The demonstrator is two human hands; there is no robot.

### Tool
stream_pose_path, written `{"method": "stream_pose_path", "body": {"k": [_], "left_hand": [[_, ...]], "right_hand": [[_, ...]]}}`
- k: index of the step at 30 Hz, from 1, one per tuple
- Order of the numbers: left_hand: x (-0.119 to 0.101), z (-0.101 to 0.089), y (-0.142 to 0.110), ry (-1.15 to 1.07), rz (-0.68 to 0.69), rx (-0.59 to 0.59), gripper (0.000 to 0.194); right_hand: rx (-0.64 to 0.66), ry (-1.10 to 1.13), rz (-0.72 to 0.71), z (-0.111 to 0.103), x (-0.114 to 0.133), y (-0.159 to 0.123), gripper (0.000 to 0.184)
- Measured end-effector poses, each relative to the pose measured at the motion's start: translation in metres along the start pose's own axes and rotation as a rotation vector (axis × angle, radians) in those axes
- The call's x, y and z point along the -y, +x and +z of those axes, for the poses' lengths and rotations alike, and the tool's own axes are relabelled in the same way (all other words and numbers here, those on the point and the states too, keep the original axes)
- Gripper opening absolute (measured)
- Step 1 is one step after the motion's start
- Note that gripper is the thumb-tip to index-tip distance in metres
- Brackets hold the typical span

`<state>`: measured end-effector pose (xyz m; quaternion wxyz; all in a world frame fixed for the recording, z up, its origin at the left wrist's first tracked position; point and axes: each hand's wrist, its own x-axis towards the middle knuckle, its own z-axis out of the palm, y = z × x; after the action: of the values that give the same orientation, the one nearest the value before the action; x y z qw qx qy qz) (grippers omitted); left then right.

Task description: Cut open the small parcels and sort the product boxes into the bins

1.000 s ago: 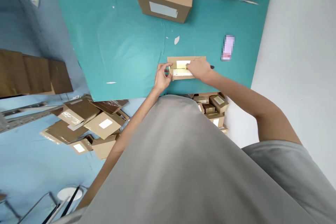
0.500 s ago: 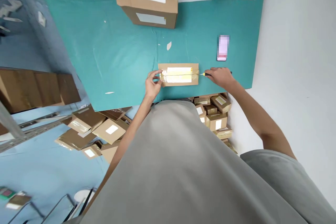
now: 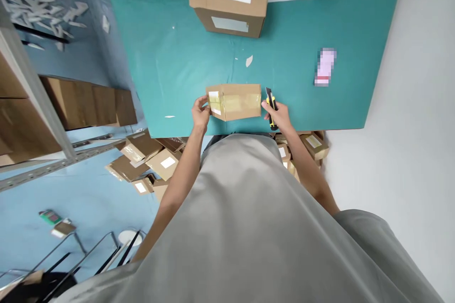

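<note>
Nearby, on a green counter [image 3: 159, 66], the left hand [image 3: 201, 113] holds a cardboard box [image 3: 242, 102] by its left end. Beside it, the right hand [image 3: 280, 115] grips a yellow-black cutter [image 3: 273, 104].

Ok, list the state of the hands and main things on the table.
Small box, closed on the faces that show
Cutter, blade out
Left hand, touching the small box's left end
Right hand, closed around the cutter
Big box, top flaps closed
Phone, lying flat, screen blurred

The left hand [image 3: 200, 113] holds one end of a cardboard box [image 3: 242, 102]; the right hand [image 3: 280, 115] grips a knife [image 3: 272, 102] beside the other end.
</note>
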<state>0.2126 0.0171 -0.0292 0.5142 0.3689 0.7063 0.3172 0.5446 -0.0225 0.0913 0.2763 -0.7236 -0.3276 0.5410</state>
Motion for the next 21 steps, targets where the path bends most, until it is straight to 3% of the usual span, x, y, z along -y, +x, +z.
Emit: {"method": "stream_pose_path", "body": {"k": [3,6,9,12,15,21], "left_hand": [[0.000,-0.002,0.000,0.045,-0.002,0.030,0.050],[-0.012,-0.017,0.001,0.112,0.123,0.052,0.052],[-0.045,-0.038,-0.002,0.095,0.265,0.117,0.061],[-0.085,-0.056,-0.007,0.069,0.292,0.197,0.060],[-0.111,-0.067,-0.010,0.099,0.317,0.248,0.053],[-0.117,-0.084,-0.008,0.161,0.315,0.328,0.031]], "right_hand": [[0.014,0.014,-0.080,0.024,0.016,-0.005,0.050],[-0.016,-0.060,-0.128,0.035,0.029,-0.008,0.044],[-0.033,-0.161,-0.168,0.045,0.039,-0.009,0.040],[-0.050,-0.262,-0.203,0.055,0.049,-0.010,0.043],[-0.065,-0.404,-0.238,0.063,0.060,-0.015,0.044],[-0.171,-0.684,-0.397,0.085,0.089,-0.061,0.042]]}}
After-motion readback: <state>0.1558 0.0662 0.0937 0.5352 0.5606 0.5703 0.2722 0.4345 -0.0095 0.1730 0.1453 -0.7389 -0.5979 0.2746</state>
